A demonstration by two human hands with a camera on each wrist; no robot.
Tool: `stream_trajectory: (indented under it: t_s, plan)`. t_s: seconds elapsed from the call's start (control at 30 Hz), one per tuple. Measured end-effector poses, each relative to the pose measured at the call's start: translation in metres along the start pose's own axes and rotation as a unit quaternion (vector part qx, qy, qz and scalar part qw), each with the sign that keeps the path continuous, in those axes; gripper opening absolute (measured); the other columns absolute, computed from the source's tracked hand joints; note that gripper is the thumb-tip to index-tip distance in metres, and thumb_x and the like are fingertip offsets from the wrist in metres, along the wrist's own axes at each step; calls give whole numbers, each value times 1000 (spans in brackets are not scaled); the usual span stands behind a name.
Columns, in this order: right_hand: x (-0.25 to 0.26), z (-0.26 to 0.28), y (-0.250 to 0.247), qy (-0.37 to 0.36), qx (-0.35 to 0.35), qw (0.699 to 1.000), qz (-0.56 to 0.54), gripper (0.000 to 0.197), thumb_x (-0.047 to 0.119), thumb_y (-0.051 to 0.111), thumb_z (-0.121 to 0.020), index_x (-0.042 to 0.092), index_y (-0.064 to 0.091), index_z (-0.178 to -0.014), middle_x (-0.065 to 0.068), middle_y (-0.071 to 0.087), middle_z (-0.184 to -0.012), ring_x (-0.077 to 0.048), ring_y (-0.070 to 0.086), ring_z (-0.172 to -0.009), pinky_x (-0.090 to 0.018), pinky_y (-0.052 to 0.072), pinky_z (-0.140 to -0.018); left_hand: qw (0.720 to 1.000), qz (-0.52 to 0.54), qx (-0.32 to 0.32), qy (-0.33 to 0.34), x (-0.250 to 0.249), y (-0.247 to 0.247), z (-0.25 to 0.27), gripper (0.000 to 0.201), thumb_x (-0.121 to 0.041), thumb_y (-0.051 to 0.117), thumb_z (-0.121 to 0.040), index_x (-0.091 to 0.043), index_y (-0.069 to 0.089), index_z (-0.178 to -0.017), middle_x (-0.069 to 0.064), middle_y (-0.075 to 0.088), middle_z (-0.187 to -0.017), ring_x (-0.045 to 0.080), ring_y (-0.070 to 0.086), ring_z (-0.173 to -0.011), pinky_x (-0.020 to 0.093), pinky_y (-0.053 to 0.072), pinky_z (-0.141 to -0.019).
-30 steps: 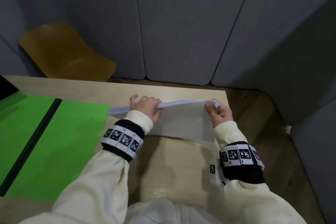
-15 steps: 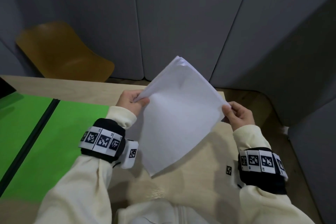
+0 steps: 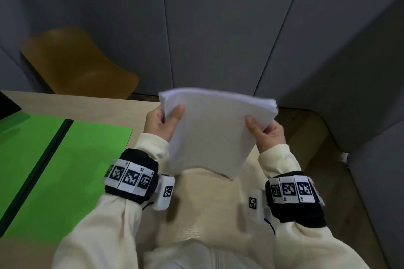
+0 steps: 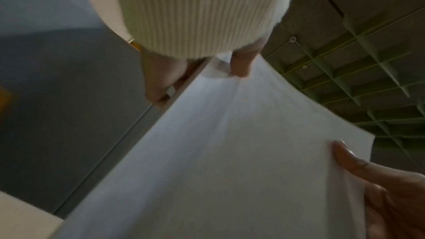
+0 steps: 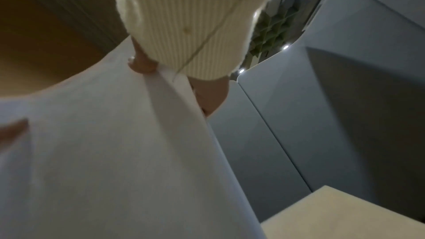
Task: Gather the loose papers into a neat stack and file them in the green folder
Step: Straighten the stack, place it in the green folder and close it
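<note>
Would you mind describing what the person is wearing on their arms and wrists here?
Both arms are in cream sleeves with ribbed knit cuffs. Each wrist carries a black band ringed with white tiles printed with black square-code markers. A small white box bearing one such marker sits at each band's inner side, with a thin dark cable below it. The left hand and right hand are bare.

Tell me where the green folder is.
In the head view, the green folder lies open on the table, left of the left hand gripping the papers.
</note>
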State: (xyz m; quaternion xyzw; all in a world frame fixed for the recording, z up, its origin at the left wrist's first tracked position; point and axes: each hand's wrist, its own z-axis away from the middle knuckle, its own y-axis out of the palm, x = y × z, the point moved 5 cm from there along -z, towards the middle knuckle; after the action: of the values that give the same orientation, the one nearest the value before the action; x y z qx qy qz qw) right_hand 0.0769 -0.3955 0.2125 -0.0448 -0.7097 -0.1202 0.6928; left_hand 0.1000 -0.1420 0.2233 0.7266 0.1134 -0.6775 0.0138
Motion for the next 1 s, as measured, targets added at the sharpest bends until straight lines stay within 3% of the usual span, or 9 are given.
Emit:
stream_trajectory:
  t_s: [0.23,0.33,0.4,0.47,0.63,0.77,0.83,0.9,1.0]
  plan:
    - [9,11,12,22,-3,1000,16,11,31,70,-80,25,61,-79,8,62,-73,12,61,-50,-3,43,-44,994,77,-81,-17,2,2,12,41,-51,53,-84,-12,54,-69,3,50,-64,12,44,-61,23,36,-60]
    - [18,8,14,-8,-27,1000,4,63,63,59,-64,10,68,-96,10,64,-73,10,62,-56,-4,43,-45,988,95,-116,-21,-5,3,13,42,-45,55,-87,-17,45,-57,-3,47,-56,6,44,-51,16,36,-52]
    - [20,7,15,-28,-61,998,-3,51,50,55,-81,2,69,-94,11,66,-65,5,63,-55,-7,45,-46,985,102,-137,-22,-7,6,13,42,-38,56,-89,-20,45,-53,-8,48,-49,2,45,-47,14,38,-51]
    - [21,6,15,-57,-104,993,-4,38,39,52,-91,7,72,-83,9,66,-63,0,62,-57,-13,48,-48,982,105,-153,-18,-6,8,12,48,-45,57,-86,-20,38,-50,-8,42,-47,8,39,-49,22,35,-53]
    - [22,4,11,-135,-92,986,45,52,74,54,-67,31,65,-96,5,63,-77,-12,56,-64,-20,47,-60,986,119,-112,39,-4,4,6,63,-84,52,-48,-23,46,-65,-7,51,-58,-5,49,-50,9,44,-50]
    - [6,-1,10,-57,-14,998,36,67,73,68,-47,15,68,-80,15,69,-63,2,64,-57,-16,52,-52,983,158,-83,53,-6,1,-3,37,-55,58,-75,-19,56,-68,-19,62,-51,-11,54,-48,4,44,-52]
    - [8,-3,8,-45,-20,998,36,55,59,70,-61,6,66,-74,17,65,-52,5,58,-49,-14,49,-48,977,200,-66,34,-10,3,-6,25,-28,54,-87,-17,66,-67,-18,68,-55,-8,62,-53,6,48,-53]
    - [20,-3,8,-64,-22,998,12,18,30,63,-81,13,67,-77,19,68,-57,6,62,-54,-12,49,-52,978,200,-42,41,-21,5,-6,24,-30,52,-80,-17,68,-66,-16,70,-57,-7,64,-55,7,50,-53]
    - [42,-1,5,-118,-24,993,-5,11,18,57,-87,14,67,-83,18,70,-61,5,65,-60,-10,50,-55,978,195,-23,76,-43,4,-6,27,-35,50,-75,-19,70,-66,-16,71,-61,-6,66,-59,9,50,-54]
